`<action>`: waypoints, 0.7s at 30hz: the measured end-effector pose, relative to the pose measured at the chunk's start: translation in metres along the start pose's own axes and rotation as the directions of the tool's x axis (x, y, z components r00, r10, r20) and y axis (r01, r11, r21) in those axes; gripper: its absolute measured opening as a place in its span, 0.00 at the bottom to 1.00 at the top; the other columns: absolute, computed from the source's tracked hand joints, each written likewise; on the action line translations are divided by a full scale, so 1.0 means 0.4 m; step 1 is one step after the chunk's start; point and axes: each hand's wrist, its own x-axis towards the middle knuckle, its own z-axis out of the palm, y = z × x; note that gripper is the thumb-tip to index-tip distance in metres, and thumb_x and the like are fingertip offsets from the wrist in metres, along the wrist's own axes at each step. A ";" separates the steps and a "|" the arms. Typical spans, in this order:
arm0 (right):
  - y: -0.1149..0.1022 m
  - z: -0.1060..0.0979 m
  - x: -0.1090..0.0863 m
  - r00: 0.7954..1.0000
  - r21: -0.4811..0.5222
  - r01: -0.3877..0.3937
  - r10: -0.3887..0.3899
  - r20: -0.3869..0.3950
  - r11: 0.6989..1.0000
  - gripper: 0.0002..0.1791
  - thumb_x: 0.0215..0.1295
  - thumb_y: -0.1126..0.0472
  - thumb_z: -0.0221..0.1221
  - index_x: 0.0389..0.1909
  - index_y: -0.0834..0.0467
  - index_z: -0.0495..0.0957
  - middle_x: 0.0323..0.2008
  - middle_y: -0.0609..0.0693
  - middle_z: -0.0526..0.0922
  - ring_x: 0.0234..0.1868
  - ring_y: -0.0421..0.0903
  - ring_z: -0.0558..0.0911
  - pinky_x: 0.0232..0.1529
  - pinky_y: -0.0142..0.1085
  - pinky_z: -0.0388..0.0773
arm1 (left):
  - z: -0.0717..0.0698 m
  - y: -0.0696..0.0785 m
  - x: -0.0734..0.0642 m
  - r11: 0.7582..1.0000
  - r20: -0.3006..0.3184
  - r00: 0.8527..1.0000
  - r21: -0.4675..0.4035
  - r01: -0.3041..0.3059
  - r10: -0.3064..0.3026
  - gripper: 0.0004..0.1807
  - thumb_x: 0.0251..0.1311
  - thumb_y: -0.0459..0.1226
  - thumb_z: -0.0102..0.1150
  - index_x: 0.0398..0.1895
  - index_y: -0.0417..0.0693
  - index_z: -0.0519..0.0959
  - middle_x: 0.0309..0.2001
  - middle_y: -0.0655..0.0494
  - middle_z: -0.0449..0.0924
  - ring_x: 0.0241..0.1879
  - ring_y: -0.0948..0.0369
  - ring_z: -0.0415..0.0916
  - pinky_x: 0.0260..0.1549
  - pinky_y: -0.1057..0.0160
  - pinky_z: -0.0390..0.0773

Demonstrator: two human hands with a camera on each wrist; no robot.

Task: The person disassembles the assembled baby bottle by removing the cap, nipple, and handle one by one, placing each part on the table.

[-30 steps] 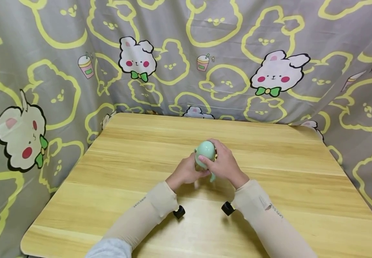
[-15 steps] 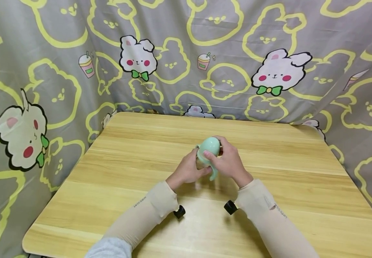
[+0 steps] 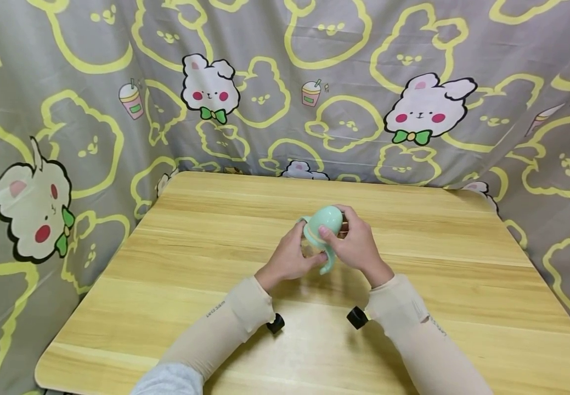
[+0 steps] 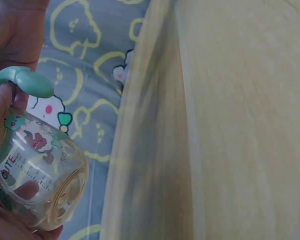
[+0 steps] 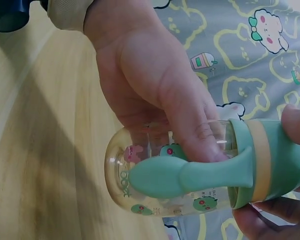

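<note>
Both hands hold a baby bottle (image 4: pixel 45 160) over the table, tilted with its cap end up to the right in the head view. Its clear body carries cartoon prints and a measuring scale. My left hand (image 3: pixel 287 259) grips this body. My right hand (image 3: pixel 357 242) holds the mint-green domed cap (image 3: pixel 330 218), its thumb on the near side. In the right wrist view a cream ring (image 5: pixel 260 160) circles the green top, and a curved green handle (image 5: pixel 190 177) extends along the body. The cap sits against the collar. Some right-hand fingers are hidden behind the cap.
The wood-grain table (image 3: pixel 191 236) spreads beneath both hands. A grey curtain (image 3: pixel 275 33) with yellow outlines and rabbit faces hangs along its back and sides. Black wrist-worn devices (image 3: pixel 357 317) stick out inward below both wrists.
The cap end of the bottle has tipped up and to the right, with my right hand moving along with it. My left hand stays almost in place, and more of the handle shows.
</note>
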 end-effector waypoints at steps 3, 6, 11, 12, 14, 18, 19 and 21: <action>-0.001 -0.001 -0.002 1.000 0.006 0.000 0.000 0.000 1.000 0.29 0.64 0.56 0.63 0.61 0.65 0.67 0.43 0.62 0.79 0.37 0.54 0.83 0.36 0.44 0.81 | -0.001 0.005 0.000 0.999 -0.026 1.000 0.034 0.002 -0.001 0.37 0.52 0.51 0.65 0.63 0.49 0.63 0.52 0.57 0.72 0.52 0.59 0.72 0.51 0.55 0.73; -0.003 -0.003 -0.003 1.000 0.012 0.003 -0.003 0.006 1.000 0.28 0.64 0.57 0.62 0.60 0.65 0.66 0.43 0.62 0.79 0.38 0.54 0.82 0.37 0.44 0.81 | 0.000 0.013 0.001 0.998 -0.054 0.998 0.052 0.020 -0.017 0.36 0.50 0.50 0.67 0.60 0.49 0.65 0.49 0.58 0.72 0.49 0.60 0.72 0.49 0.57 0.74; -0.006 0.001 -0.003 1.000 0.072 0.005 -0.006 0.019 0.997 0.27 0.65 0.58 0.60 0.60 0.67 0.65 0.45 0.63 0.78 0.42 0.55 0.80 0.43 0.47 0.79 | 0.004 0.024 0.001 0.996 -0.102 0.994 0.083 0.035 -0.026 0.36 0.46 0.45 0.71 0.57 0.45 0.66 0.46 0.56 0.72 0.45 0.58 0.73 0.45 0.59 0.75; -0.006 0.003 -0.003 1.000 0.092 0.001 -0.003 0.020 0.996 0.27 0.66 0.59 0.59 0.60 0.67 0.64 0.46 0.63 0.77 0.44 0.55 0.79 0.44 0.47 0.78 | 0.005 0.026 0.001 0.995 -0.111 0.993 0.092 0.035 -0.024 0.36 0.45 0.45 0.71 0.56 0.44 0.66 0.46 0.56 0.72 0.44 0.58 0.73 0.44 0.60 0.75; -0.006 0.007 -0.004 1.000 0.135 -0.010 0.008 0.016 0.991 0.28 0.67 0.59 0.58 0.61 0.68 0.62 0.47 0.64 0.76 0.46 0.56 0.79 0.47 0.47 0.78 | 0.005 0.031 0.001 0.993 -0.128 0.991 0.110 0.036 -0.022 0.36 0.44 0.45 0.72 0.55 0.44 0.67 0.44 0.56 0.72 0.42 0.57 0.73 0.41 0.61 0.75; -0.008 0.016 -0.003 0.999 0.200 -0.037 0.042 -0.023 0.979 0.26 0.69 0.58 0.56 0.61 0.67 0.62 0.48 0.63 0.75 0.46 0.55 0.78 0.47 0.42 0.77 | 0.003 0.041 0.004 0.990 -0.147 0.989 0.140 0.034 -0.013 0.35 0.42 0.45 0.71 0.53 0.43 0.68 0.41 0.57 0.71 0.38 0.54 0.74 0.34 0.62 0.74; -0.008 0.019 -0.002 0.998 0.218 -0.043 0.053 -0.040 0.975 0.26 0.69 0.58 0.56 0.60 0.67 0.62 0.48 0.63 0.75 0.46 0.54 0.78 0.46 0.40 0.76 | 0.002 0.044 0.004 0.988 -0.149 0.989 0.148 0.036 -0.014 0.35 0.42 0.46 0.71 0.52 0.43 0.68 0.40 0.57 0.71 0.38 0.54 0.74 0.33 0.63 0.74; -0.010 0.025 -0.001 0.995 0.265 -0.050 0.071 -0.072 0.963 0.24 0.69 0.58 0.56 0.59 0.67 0.63 0.48 0.62 0.74 0.46 0.53 0.77 0.45 0.37 0.76 | 0.000 0.048 0.004 0.985 -0.151 0.988 0.164 0.049 -0.024 0.35 0.42 0.47 0.71 0.52 0.44 0.68 0.39 0.58 0.71 0.37 0.54 0.74 0.32 0.63 0.73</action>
